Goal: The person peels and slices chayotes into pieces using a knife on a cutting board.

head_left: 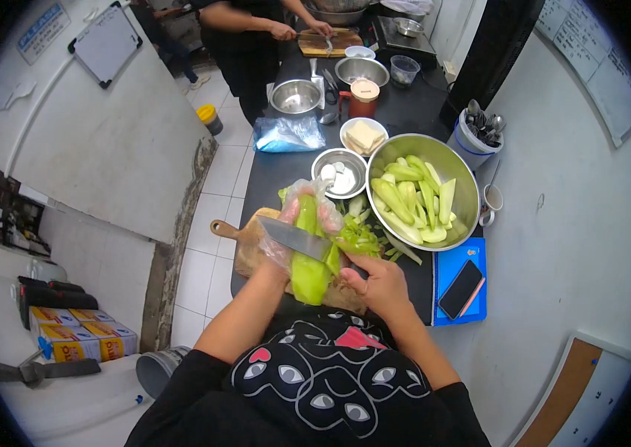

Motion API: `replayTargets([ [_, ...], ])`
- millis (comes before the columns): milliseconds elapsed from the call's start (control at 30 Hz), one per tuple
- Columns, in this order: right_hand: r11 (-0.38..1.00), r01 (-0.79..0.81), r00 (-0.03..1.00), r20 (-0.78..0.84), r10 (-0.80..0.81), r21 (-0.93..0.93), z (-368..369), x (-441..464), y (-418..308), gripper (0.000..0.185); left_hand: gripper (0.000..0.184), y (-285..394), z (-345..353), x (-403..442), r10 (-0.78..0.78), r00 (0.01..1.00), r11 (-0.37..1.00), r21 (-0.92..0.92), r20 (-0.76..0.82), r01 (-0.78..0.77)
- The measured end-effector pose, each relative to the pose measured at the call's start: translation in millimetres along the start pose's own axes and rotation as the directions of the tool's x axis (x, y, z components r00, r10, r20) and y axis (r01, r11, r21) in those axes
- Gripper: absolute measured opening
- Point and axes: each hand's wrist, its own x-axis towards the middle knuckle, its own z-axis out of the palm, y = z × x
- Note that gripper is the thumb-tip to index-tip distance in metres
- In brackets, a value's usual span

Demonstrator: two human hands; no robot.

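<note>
My left hand (278, 253), in a clear plastic glove, is closed around a long light-green vegetable (309, 277) whose exact kind I cannot make out. My right hand (382, 284), bare, grips a knife (294, 237) with a wide blade; its handle is mostly hidden. The blade lies across the vegetable, and a green strip hangs beside it. Below is a wooden cutting board (247, 257) with its handle pointing left. Green peelings (360, 240) are heaped right of the blade. A large steel bowl (466, 175) at the right holds several pale-green peeled pieces (405, 195).
Beyond the board stand a small metal bowl (317, 162) with white pieces, a white bowl (345, 138), a red jug (362, 104) and a blue-tinted plastic bag (288, 135). At right, a phone (461, 289) lies on a blue folder (445, 261). Across the table another person (244, 45) cuts on a board.
</note>
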Motion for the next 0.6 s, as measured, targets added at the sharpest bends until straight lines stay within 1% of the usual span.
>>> replayTargets([
  [67, 0.995, 0.048, 0.998, -0.038, -0.044, 0.091, -2.2, 2.0, 5.1, 0.041, 0.025, -5.3, 3.4, 1.5, -0.054, 0.999, 0.988, -0.142, -0.007, 0.053],
  [100, 0.955, 0.111, 0.992, -0.092, -0.088, 0.276, 8.2, 3.9, 16.1, 0.039, 0.025, -5.8, 4.2, 2.5, -0.082, 0.997, 0.974, -0.213, -0.005, 0.079],
  [133, 0.896, -0.096, 0.992, 0.114, 0.051, 0.434, 3.8, 4.7, 19.2, 0.039, 0.026, -6.9, -4.4, 8.2, -0.143, 0.989, 0.955, -0.256, 0.046, 0.15],
  [167, 0.786, -0.316, 0.931, 0.332, 0.15, 0.532, -3.4, 7.0, 23.9, 0.039, 0.026, -9.8, -20.1, 18.3, -0.201, 0.974, 0.93, -0.294, 0.1, 0.222],
  [200, 0.705, -0.423, 0.883, 0.435, 0.178, 0.569, -5.8, 7.8, 24.6, 0.038, 0.027, -7.5, -17.6, 22.5, -0.255, 0.954, 0.898, -0.326, 0.158, 0.294],
  [233, 0.617, -0.529, 0.822, 0.531, 0.204, 0.582, -8.1, 8.7, 25.4, 0.038, 0.025, -10.9, -14.4, 17.9, -0.173, 0.983, 0.953, -0.241, 0.063, 0.183],
  [300, 0.578, -0.527, 0.834, 0.508, 0.214, 0.622, -4.9, 7.1, 21.9, 0.037, 0.023, -11.8, -3.8, 12.5, -0.159, 0.987, 0.955, -0.259, -0.03, 0.146],
  [333, 0.701, -0.416, 0.894, 0.401, 0.199, 0.579, -4.6, 4.9, 18.5, 0.037, 0.022, -11.4, -0.6, 11.3, -0.153, 0.985, 0.955, -0.266, -0.077, 0.128],
  [400, 0.892, -0.18, 0.976, 0.19, 0.109, 0.415, -5.3, -1.6, 10.7, 0.038, 0.022, -10.9, -13.6, 17.3, -0.167, 0.978, 0.974, -0.177, -0.127, 0.144],
  [433, 0.938, -0.092, 0.99, 0.128, 0.052, 0.334, -4.7, -6.0, 11.1, 0.039, 0.022, -9.4, -22.8, 21.0, -0.169, 0.974, 0.98, -0.132, -0.153, 0.149],
  [500, 0.986, 0.08, 0.996, 0.018, -0.084, 0.149, -5.5, -14.9, 14.8, 0.04, 0.022, -3.1, -35.2, 28.5, -0.228, 0.97, 0.945, -0.259, -0.081, 0.201],
  [533, 0.988, 0.065, 0.997, 0.041, -0.071, 0.142, -7.1, -18.3, 14.9, 0.04, 0.022, -0.1, -39.0, 29.9, -0.255, 0.966, 0.92, -0.319, -0.042, 0.229],
  [567, 0.99, 0.047, 0.996, 0.064, -0.056, 0.133, -9.5, -22.6, 14.0, 0.04, 0.021, 0.8, -42.9, 26.6, -0.192, 0.981, 0.951, -0.251, -0.013, 0.183],
  [600, 0.992, 0.027, 0.996, 0.086, -0.038, 0.124, -10.6, -25.7, 13.7, 0.04, 0.021, 4.1, -41.2, 24.0, -0.176, 0.984, 0.946, -0.269, 0.038, 0.179],
])
